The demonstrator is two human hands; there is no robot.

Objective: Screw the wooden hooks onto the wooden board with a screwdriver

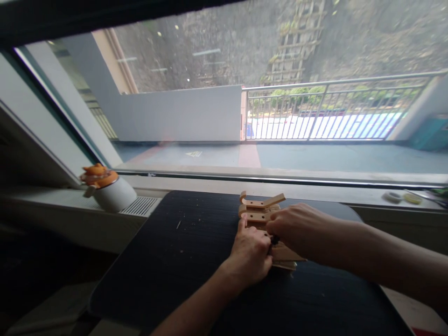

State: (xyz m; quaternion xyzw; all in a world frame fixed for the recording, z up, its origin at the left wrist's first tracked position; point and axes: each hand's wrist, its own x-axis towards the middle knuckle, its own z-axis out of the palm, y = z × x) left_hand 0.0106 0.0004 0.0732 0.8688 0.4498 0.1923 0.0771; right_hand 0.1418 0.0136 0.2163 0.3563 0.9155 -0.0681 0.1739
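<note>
A light wooden piece with curled hook ends and dark holes (257, 216) lies on the dark table, with more flat wood strips (285, 265) under and in front of it. My left hand (250, 252) presses on its near side, the index finger stretched toward one curled end and the other fingers bent around the wood. Over the right part of the wood, my right hand (297, 224) is closed with its fingers pinched. A small dark thing (275, 239) shows just below those fingers. What exactly the right hand grips is hidden.
The dark table (168, 270) has rounded corners and small specks of debris. Behind it runs a window sill (210, 184). A white cup with an orange animal-shaped lid (114, 193) stands at the left. Tape rolls (392, 197) lie on the sill at right.
</note>
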